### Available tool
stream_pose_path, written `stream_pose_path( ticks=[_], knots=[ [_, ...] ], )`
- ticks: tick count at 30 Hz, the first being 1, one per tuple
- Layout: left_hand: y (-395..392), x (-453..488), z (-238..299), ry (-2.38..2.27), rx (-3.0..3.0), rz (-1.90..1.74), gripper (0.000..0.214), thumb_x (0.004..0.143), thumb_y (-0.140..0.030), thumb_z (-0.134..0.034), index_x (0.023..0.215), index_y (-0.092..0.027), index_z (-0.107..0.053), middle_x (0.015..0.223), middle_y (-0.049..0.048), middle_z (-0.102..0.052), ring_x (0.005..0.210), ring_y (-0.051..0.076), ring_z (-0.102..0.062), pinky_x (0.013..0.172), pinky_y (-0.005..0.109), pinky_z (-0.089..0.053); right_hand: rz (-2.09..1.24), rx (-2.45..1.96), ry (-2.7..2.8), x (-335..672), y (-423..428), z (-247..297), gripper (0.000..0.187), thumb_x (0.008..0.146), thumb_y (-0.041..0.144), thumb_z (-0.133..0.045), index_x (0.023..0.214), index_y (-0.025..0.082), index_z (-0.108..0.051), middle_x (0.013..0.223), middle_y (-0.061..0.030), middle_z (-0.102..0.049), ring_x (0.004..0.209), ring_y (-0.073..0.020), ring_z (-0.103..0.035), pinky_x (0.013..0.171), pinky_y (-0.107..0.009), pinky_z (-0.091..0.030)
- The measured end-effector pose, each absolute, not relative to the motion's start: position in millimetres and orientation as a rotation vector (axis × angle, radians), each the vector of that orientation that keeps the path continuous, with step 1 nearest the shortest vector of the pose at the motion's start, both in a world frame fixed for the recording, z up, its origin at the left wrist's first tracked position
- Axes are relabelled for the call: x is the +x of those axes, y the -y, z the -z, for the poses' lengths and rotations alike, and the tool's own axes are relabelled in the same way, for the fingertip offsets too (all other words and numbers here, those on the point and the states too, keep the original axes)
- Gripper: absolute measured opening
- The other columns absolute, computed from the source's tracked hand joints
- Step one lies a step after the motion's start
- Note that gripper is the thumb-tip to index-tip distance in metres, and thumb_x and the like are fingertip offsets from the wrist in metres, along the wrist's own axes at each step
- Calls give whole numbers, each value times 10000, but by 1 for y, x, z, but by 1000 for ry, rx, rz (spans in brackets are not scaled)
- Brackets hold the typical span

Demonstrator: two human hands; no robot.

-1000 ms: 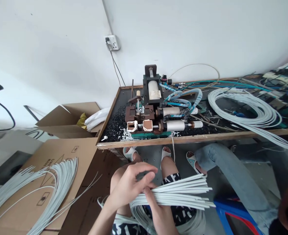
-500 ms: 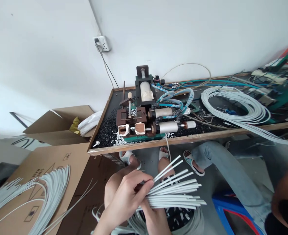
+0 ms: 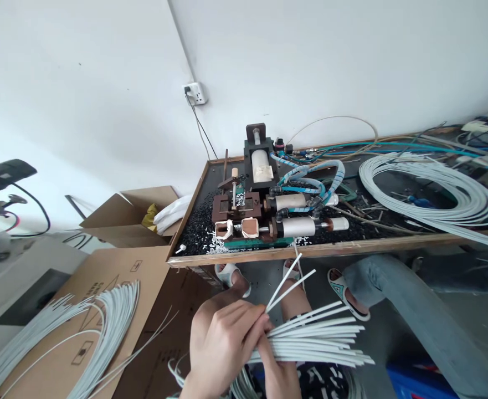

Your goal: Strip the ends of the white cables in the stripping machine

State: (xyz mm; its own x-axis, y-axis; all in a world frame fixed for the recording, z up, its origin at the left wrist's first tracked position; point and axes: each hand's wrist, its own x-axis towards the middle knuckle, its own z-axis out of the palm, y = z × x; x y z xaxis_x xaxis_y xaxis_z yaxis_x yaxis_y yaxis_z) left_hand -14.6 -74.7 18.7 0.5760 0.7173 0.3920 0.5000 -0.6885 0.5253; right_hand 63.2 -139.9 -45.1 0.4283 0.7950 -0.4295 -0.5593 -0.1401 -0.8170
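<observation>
Over my lap I hold a bundle of white cable ends (image 3: 318,341) that fans out to the right. My left hand (image 3: 222,341) is closed, its fingertips pinching two cables (image 3: 287,285) that stick up and away from the rest. My right hand (image 3: 279,374) sits under the bundle and grips it from below; only part of it shows. Beyond my knees stands a small pneumatic machine (image 3: 260,202) on the workbench (image 3: 330,248).
A large coil of white cable (image 3: 438,191) lies on the bench's right. More white cables (image 3: 98,316) lie on flattened cardboard (image 3: 114,266) at left, with an open box (image 3: 131,213) behind. Another person's jeans-clad leg (image 3: 410,310) and sandalled foot reach under the bench at right.
The bundle was flat and together a second ago. My left fingers have since lifted two cables up out of it, and these now stand clearly apart. The view shifted slightly.
</observation>
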Motion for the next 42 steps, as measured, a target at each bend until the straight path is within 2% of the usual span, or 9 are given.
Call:
stream_pose_path(
  ticks=[5,9,12,15,19,26,33,38,42],
  knots=[
    [74,-26,-3,-1249,2124,-1008,190,998,-213,-571,899,-200,-732,739,6,-743,622,141,-677,600,213,-509,-1247,-1134,280,70,138,39,465,693,664,-808,756,206,-760,770,10,-755,759,-152,-704,746,-183,-566],
    [56,-22,5,-1484,1632,-1258,285,952,-346,-638,739,-187,-740,659,3,-732,586,141,-669,565,199,-510,-1257,-1008,222,75,139,45,426,751,614,-797,853,201,-779,907,-46,-810,842,-201,-775,809,-254,-627],
    [39,-12,6,-1415,1497,-1369,336,909,-374,-670,649,-166,-708,593,11,-690,554,139,-620,543,206,-487,-1235,-891,189,75,141,49,355,771,558,-812,833,210,-780,874,-35,-818,786,-172,-783,775,-220,-633],
    [28,-5,8,-1372,1480,-1370,342,893,-391,-678,643,-159,-703,572,9,-666,533,132,-581,528,210,-455,-1211,-847,221,76,142,51,315,787,524,-813,818,212,-786,856,-32,-820,772,-167,-784,725,-189,-620],
    [20,-3,11,-1382,1496,-1375,372,893,-408,-670,617,-160,-686,561,10,-651,530,133,-569,538,218,-442,-1201,-834,224,77,140,52,308,779,509,-824,821,207,-784,857,-43,-821,790,-190,-789,715,-219,-626],
    [15,0,9,-1390,1463,-1426,401,885,-414,-671,572,-167,-643,510,-2,-615,484,125,-538,515,218,-424,-1210,-790,224,78,137,49,266,790,469,-829,834,210,-785,869,-42,-822,808,-178,-789,779,-221,-620],
    [14,0,8,-1398,1467,-1401,448,896,-434,-661,536,-171,-617,493,-6,-593,476,121,-523,507,218,-409,-1210,-819,251,80,136,51,310,798,514,-807,833,208,-777,885,-30,-823,800,-156,-783,780,-189,-609],
    [14,-3,9,-1413,1473,-1400,457,896,-451,-658,538,-170,-613,503,-4,-600,484,123,-527,514,223,-411,-1167,-872,260,78,134,56,325,802,517,-803,838,196,-765,864,-33,-818,839,-192,-781,797,-239,-605],
    [14,-4,9,-1424,1468,-1406,452,898,-449,-658,545,-170,-611,510,-3,-605,483,125,-527,511,227,-412,-1172,-877,257,78,134,54,346,802,529,-798,823,186,-756,870,-49,-821,793,-182,-785,773,-223,-616]
  ],
)
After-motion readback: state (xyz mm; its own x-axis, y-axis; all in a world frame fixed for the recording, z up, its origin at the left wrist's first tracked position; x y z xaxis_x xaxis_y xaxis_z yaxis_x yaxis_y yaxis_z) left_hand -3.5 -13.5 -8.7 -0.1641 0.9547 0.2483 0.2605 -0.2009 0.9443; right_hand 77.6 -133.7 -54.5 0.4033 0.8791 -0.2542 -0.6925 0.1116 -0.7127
